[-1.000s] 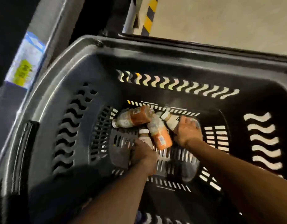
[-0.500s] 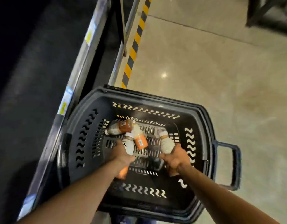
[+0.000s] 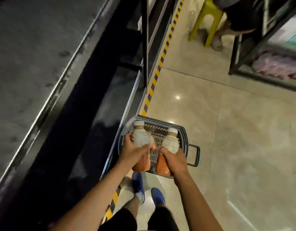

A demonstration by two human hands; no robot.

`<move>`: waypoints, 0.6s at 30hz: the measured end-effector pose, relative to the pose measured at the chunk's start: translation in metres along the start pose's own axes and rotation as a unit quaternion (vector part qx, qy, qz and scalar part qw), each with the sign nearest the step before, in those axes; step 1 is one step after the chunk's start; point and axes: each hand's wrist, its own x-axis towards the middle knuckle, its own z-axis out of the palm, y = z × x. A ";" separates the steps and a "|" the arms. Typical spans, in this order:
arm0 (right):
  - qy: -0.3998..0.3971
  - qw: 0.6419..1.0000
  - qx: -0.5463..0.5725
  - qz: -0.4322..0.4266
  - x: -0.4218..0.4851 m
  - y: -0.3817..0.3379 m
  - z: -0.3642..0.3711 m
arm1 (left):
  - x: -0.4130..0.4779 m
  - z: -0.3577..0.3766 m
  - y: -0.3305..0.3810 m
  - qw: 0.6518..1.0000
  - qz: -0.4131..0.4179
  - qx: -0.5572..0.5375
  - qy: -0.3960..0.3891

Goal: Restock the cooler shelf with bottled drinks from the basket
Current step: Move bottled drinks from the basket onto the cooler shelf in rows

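Note:
My left hand [image 3: 134, 151] grips a bottled drink [image 3: 140, 135] with a white label, tan cap and orange base, held above the dark basket [image 3: 184, 135] on the floor. My right hand [image 3: 174, 160] grips a second bottle of the same kind [image 3: 170, 141], cap pointing away from me. Between the two, another bottle [image 3: 152, 142] lies in the basket, partly hidden. The cooler shelf [image 3: 100, 117] is a dark ledge to the left of the basket.
A yellow-and-black striped line [image 3: 158, 70] runs along the cooler's base. A black upright post [image 3: 144, 42] stands beside it. Far right is a black rack [image 3: 269, 52] with packaged goods; a green stool [image 3: 209, 19] and a person's legs are at the top. My blue shoes [image 3: 158, 196] are below.
Both hands have risen out of the basket, each holding a bottle. The view has pulled far back and up, so the basket looks small and the cooler fills the left.

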 end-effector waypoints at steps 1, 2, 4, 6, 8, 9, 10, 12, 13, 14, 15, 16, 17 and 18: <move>-0.012 0.999 0.000 -0.030 -0.023 -0.012 -0.004 | -0.024 -0.009 0.010 0.999 0.008 -0.041 0.012; -0.028 0.998 -0.006 -0.056 -0.042 -0.025 -0.010 | -0.046 -0.018 0.018 0.997 0.019 -0.072 0.027; -0.078 0.992 -0.023 -0.096 -0.073 -0.049 -0.023 | -0.086 -0.036 0.032 0.992 0.044 -0.114 0.043; -0.125 0.980 -0.050 -0.147 -0.102 -0.073 -0.034 | -0.122 -0.053 0.040 0.985 0.075 -0.144 0.055; -0.168 0.967 -0.067 -0.182 -0.125 -0.092 -0.037 | -0.152 -0.066 0.043 0.979 0.105 -0.160 0.066; -0.188 0.958 -0.072 -0.203 -0.135 -0.099 -0.036 | -0.165 -0.071 0.046 0.977 0.114 -0.162 0.074; -0.206 0.950 -0.078 -0.223 -0.148 -0.107 -0.033 | -0.176 -0.074 0.048 0.975 0.124 -0.159 0.092; -0.235 0.931 -0.094 -0.264 -0.171 -0.116 -0.024 | -0.196 -0.080 0.053 0.966 0.133 -0.172 0.139; -0.249 0.922 -0.097 -0.279 -0.182 -0.119 -0.019 | -0.207 -0.084 0.055 0.962 0.135 -0.175 0.160; -0.263 0.914 -0.098 -0.292 -0.194 -0.120 -0.014 | -0.218 -0.088 0.055 0.959 0.140 -0.173 0.177; -0.276 0.906 -0.103 -0.305 -0.206 -0.121 -0.010 | -0.230 -0.093 0.053 0.955 0.149 -0.172 0.192; -0.291 0.897 -0.111 -0.313 -0.218 -0.119 -0.007 | -0.243 -0.098 0.049 0.949 0.159 -0.174 0.209; -0.307 0.887 -0.120 -0.323 -0.229 -0.117 -0.004 | -0.256 -0.104 0.044 0.943 0.168 -0.177 0.228; -0.325 0.876 -0.127 -0.331 -0.241 -0.115 -0.001 | -0.270 -0.109 0.038 0.935 0.174 -0.181 0.250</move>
